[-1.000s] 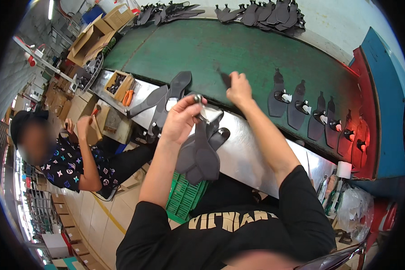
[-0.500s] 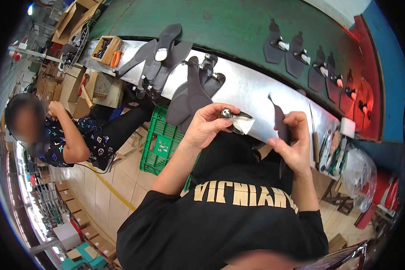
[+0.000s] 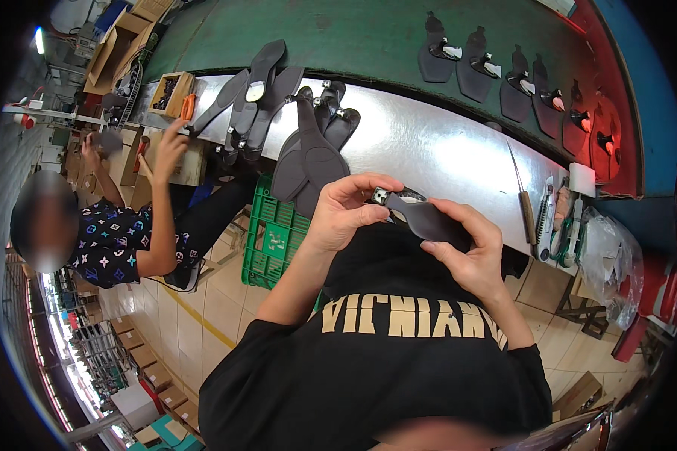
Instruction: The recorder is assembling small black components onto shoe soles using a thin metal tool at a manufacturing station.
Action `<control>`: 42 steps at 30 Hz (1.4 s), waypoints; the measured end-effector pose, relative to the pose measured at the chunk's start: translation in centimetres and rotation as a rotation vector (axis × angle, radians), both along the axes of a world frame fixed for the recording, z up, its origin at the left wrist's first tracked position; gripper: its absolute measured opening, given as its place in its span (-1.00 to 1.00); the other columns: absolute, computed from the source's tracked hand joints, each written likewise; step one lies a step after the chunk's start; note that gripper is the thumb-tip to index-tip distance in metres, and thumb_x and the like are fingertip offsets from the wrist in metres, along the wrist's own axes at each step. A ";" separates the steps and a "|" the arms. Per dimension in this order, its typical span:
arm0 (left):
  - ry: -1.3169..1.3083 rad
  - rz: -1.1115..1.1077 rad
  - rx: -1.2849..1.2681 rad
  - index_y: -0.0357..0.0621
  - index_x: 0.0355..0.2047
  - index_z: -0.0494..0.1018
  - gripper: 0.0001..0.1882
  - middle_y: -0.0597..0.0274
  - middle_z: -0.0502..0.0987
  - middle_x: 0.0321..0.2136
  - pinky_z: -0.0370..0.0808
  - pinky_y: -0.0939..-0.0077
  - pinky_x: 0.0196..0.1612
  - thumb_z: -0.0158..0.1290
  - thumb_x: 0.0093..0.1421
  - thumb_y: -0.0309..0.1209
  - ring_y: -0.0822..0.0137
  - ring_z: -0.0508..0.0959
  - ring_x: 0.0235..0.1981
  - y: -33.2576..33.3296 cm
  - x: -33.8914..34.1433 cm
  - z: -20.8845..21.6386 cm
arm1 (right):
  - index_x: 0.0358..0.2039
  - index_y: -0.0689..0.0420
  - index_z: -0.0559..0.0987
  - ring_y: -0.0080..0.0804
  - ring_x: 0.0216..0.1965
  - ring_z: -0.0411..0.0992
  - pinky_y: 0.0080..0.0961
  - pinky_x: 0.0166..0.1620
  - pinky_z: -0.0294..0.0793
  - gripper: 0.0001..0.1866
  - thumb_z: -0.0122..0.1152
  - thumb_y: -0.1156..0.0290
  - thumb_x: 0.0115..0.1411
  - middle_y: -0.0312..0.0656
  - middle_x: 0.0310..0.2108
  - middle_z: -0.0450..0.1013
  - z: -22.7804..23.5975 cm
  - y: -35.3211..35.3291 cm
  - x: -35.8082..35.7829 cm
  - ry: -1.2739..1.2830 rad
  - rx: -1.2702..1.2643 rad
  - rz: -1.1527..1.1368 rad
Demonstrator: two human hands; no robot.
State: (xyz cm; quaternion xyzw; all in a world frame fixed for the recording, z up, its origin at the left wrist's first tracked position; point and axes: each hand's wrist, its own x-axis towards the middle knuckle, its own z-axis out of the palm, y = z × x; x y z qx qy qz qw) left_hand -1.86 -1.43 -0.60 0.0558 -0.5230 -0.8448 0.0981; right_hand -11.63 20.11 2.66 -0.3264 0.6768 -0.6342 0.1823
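Observation:
My left hand (image 3: pixel 346 214) pinches a dark shoe strap (image 3: pixel 382 197) with a shiny metal ornament, at its near end. In my right hand (image 3: pixel 470 252), between thumb and fingers, is a dark grey shoe sole (image 3: pixel 435 224). Its narrow end lies against the strap; whether the two are joined I cannot tell. Ahead of my left hand, assembled dark sandals (image 3: pixel 308 154) lie overlapping at the near edge of the metal bench, and another stack of dark soles (image 3: pixel 263 75) rests further left.
A green belt (image 3: pixel 353 37) runs behind the metal bench (image 3: pixel 406 128), carrying several soles with straps (image 3: pixel 474 64). An awl (image 3: pixel 526 214) and green-handled scissors (image 3: pixel 572 240) lie at the right. A green crate (image 3: pixel 267 240) stands below; a co-worker (image 3: pixel 120 240) sits left.
My right hand has brought the sole leftward, turning it flatter, so its end now meets the strap. The white piece at the strap is mostly covered. The co-worker's arm has reached toward the bench.

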 end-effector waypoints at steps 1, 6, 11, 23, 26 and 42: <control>-0.008 0.001 -0.006 -0.26 -0.15 0.50 -0.67 -0.07 0.53 -0.07 0.56 0.36 0.01 0.23 0.03 -0.60 0.17 0.54 -0.01 0.0 0.0 0.1 | -0.02 0.25 0.56 -0.37 -0.16 0.54 -0.52 -0.05 0.47 -0.48 0.37 0.65 -0.09 -0.07 -0.17 0.57 -0.1 0.0 0.0 0.038 -0.023 0.020; -0.029 0.001 0.010 -0.27 -0.15 0.50 -0.68 -0.08 0.53 -0.07 0.56 0.36 0.00 0.22 0.03 -0.60 0.17 0.54 -0.02 -0.1 0.1 0.3 | -0.06 0.26 0.57 -0.34 -0.17 0.55 -0.51 -0.07 0.48 -0.53 0.36 0.65 -0.07 -0.06 -0.19 0.57 -0.1 -0.3 0.0 0.020 -0.026 0.027; -0.029 0.006 0.013 -0.28 -0.15 0.50 -0.67 -0.08 0.53 -0.07 0.57 0.38 -0.02 0.21 0.03 -0.61 0.19 0.56 -0.04 -0.1 0.1 0.0 | -0.07 0.26 0.58 -0.35 -0.20 0.55 -0.53 -0.09 0.48 -0.54 0.35 0.65 -0.07 -0.07 -0.20 0.57 -0.3 -0.4 0.0 0.024 -0.028 0.022; 0.042 0.015 -0.146 -0.39 -0.10 0.53 -0.64 -0.04 0.55 -0.07 0.57 0.58 -0.13 0.16 0.04 -0.74 0.31 0.57 -0.09 0.5 0.0 0.8 | -0.06 0.23 0.60 -0.32 -0.32 0.53 -0.50 -0.24 0.47 -0.55 0.36 0.62 -0.06 -0.08 -0.33 0.55 0.4 -0.1 -0.2 0.127 0.069 0.016; 0.044 -0.040 -0.161 -0.40 -0.10 0.55 -0.63 -0.10 0.53 -0.05 0.56 0.51 -0.07 0.14 0.03 -0.77 0.24 0.57 -0.05 0.4 0.0 0.8 | -0.07 0.21 0.60 -0.25 -0.35 0.53 -0.46 -0.26 0.48 -0.54 0.36 0.61 -0.07 -0.07 -0.33 0.55 0.5 -0.1 -0.3 0.177 0.075 0.037; 0.056 -0.138 -0.237 -0.36 -0.05 0.54 -0.55 -0.23 0.41 0.12 0.52 0.61 -0.13 0.02 0.01 -0.81 0.27 0.56 -0.03 0.1 0.3 -0.3 | -0.13 0.19 0.62 -0.16 -0.36 0.52 -0.39 -0.30 0.50 -0.54 0.41 0.56 -0.14 -0.09 -0.37 0.55 -0.4 0.0 0.0 0.394 0.073 -0.019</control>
